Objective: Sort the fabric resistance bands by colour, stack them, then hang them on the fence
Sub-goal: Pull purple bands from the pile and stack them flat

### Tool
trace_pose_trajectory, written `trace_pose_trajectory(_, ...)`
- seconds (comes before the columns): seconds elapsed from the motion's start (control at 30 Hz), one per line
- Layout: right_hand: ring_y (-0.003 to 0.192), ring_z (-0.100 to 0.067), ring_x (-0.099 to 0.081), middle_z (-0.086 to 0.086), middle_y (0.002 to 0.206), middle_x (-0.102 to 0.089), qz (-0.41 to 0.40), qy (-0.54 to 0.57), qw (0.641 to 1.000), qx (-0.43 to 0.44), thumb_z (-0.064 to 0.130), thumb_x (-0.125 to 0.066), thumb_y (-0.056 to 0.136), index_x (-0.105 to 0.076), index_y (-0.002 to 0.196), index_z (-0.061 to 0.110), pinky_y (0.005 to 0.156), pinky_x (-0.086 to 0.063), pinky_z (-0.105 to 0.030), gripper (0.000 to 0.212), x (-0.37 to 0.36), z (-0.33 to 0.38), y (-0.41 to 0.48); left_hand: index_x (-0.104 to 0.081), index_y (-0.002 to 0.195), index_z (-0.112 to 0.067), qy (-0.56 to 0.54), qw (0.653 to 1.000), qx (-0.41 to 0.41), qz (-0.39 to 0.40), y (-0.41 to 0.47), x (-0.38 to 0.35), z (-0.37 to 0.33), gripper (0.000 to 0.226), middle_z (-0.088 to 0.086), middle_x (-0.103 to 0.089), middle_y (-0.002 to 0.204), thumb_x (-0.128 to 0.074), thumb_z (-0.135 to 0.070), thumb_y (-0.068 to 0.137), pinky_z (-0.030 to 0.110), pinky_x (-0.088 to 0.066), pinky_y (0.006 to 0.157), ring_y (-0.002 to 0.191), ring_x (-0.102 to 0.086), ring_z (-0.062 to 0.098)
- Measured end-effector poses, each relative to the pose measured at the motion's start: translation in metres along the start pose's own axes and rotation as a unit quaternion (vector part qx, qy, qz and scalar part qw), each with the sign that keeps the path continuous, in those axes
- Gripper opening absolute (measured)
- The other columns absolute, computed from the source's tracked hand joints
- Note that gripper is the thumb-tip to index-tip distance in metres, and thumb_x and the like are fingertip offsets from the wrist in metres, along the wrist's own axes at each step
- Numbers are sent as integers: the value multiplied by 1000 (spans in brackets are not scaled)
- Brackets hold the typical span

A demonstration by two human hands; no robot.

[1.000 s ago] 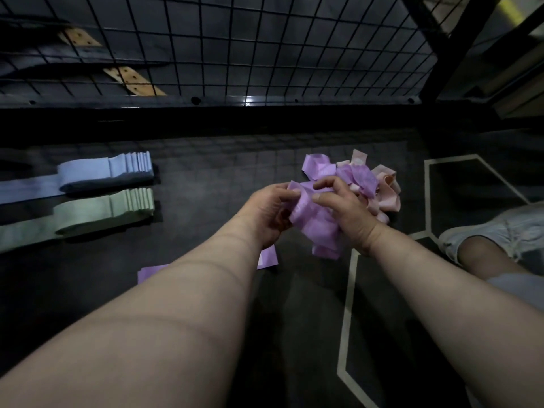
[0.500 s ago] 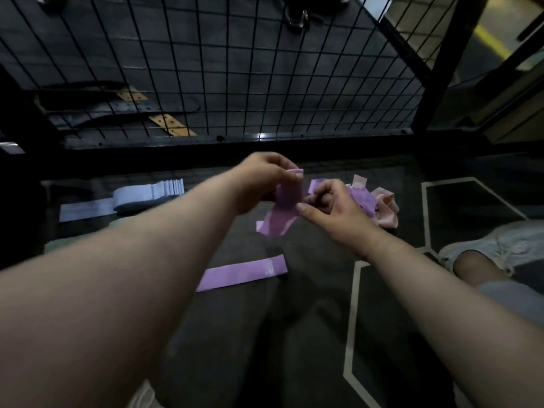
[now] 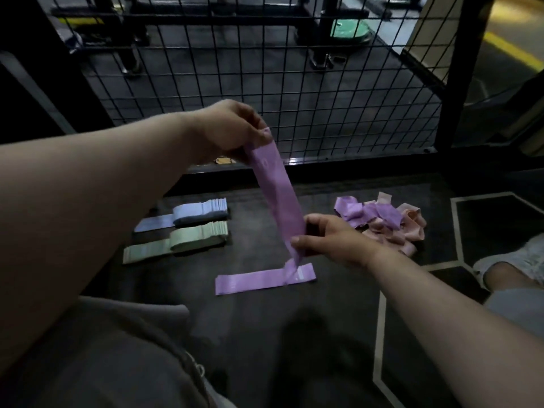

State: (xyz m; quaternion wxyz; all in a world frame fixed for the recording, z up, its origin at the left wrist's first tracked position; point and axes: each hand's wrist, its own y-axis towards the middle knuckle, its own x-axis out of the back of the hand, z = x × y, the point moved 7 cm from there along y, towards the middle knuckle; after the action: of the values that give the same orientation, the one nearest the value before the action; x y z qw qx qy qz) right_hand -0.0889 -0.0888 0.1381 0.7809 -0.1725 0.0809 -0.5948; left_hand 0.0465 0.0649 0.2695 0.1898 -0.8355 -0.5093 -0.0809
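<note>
A purple band (image 3: 276,195) hangs stretched between my hands. My left hand (image 3: 232,128) pinches its top end, raised in front of the fence (image 3: 265,83). Lower down, my right hand (image 3: 326,240) pinches the band near its bottom end. Below it one purple band (image 3: 250,282) lies flat on the dark floor. To the left sit a stack of blue bands (image 3: 200,213) and a stack of green bands (image 3: 188,238). A loose heap of purple and pink bands (image 3: 385,222) lies to the right, just behind my right hand.
The black wire-mesh fence runs across the back, with a thick black post (image 3: 453,83) at its right end. Pale floor lines (image 3: 379,334) mark the mat on the right. A shoe and leg (image 3: 512,269) lie at the right edge. My clothed knee (image 3: 103,354) fills the lower left.
My left hand has risen and my right hand has dropped, drawing the purple band out straight from a bunched fold. The view has tilted up toward the fence.
</note>
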Motion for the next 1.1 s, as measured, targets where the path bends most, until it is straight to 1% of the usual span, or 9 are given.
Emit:
trace_pose_trajectory(0.07, 86, -22, -66, -12, 93, -69, -3, 26, 999, -22, 1, -66, 89, -62, 103, 2, 86, -57, -40, 15, 3, -3, -4, -60, 85, -10, -1, 1000, 18, -21, -7, 7, 12, 10, 10, -65, 80, -66, -7, 92, 34, -62, 62, 68, -67, 20)
trace_pose_trajectory(0.17, 87, -24, -64, -21, 95, -67, -34, -31, 998, -37, 15, -70, 88, -63, 104, -1, 88, -55, -45, 24, 14, -3, -12, -62, 86, -8, -5, 995, 47, -85, -14, 21, 23, 9, 12, -64, 80, -64, -10, 94, 38, -62, 67, 71, -67, 23)
trace_pose_trajectory(0.27, 84, -21, -63, -13, 95, -67, -55, -57, 996, -35, 19, -69, 89, -65, 109, 1, 76, -57, -31, 28, 24, -1, -23, -63, 88, -7, -33, 987, 74, -139, -20, 40, 30, 8, 12, -64, 80, -63, -10, 95, 37, -62, 61, 66, -66, 21)
trace_pose_trajectory(0.37, 85, -18, -64, -12, 97, -67, -48, 10, 998, -50, 12, -68, 89, -63, 114, -1, 74, -58, -28, 28, 30, -2, -33, -63, 84, -11, -66, 979, 92, -170, -27, 59, 39, 11, 12, -64, 80, -64, -9, 94, 31, -59, 49, 60, -64, 19)
trace_pose_trajectory(0.53, 79, -17, -65, -13, 100, -67, -96, 106, 989, -47, 0, -67, 87, -60, 120, 1, 71, -57, -27, 34, 44, -6, -40, -61, 82, -11, -116, 959, 128, -225, -34, 67, 68, 13, 10, -61, 81, -62, -7, 95, 32, -58, 45, 66, -62, 22)
trace_pose_trajectory(0.7, 84, -20, -68, -12, 98, -69, -139, 143, 979, -35, 0, -67, 86, -62, 114, 1, 70, -59, -27, 28, 56, -14, -39, -64, 84, -11, -73, 969, 155, -177, -39, 72, 88, 10, 9, -63, 90, -64, -5, 92, 34, -61, 56, 78, -64, 22)
trace_pose_trajectory(0.8, 78, -17, -63, -8, 88, -65, -178, 157, 971, -43, 4, -63, 91, -62, 108, 4, 74, -56, -29, 17, 61, -22, -35, -62, 87, -11, -34, 972, 193, -130, -41, 72, 98, 9, 11, -65, 88, -61, -6, 95, 36, -59, 63, 76, -65, 23)
trace_pose_trajectory(0.93, 68, -10, -62, -6, 82, -62, -225, 126, 963, -77, 8, -60, 96, -61, 99, 10, 66, -52, -25, 3, 64, -42, -22, -64, 94, -4, 106, 963, 242, -47, -42, 60, 116, 5, 17, -66, 68, -60, -8, 95, 28, -53, 50, 57, -62, 24)
trace_pose_trajectory(1.1, 61, -9, -59, -8, 81, -63, -248, -10, 963, -103, 9, -65, 94, -62, 99, 12, 51, -44, -18, 7, 71, -73, 9, -66, 95, 5, 224, 929, 296, 11, -26, 33, 139, 9, 21, -66, 76, -66, 6, 87, 29, -57, 46, 64, -65, 27)
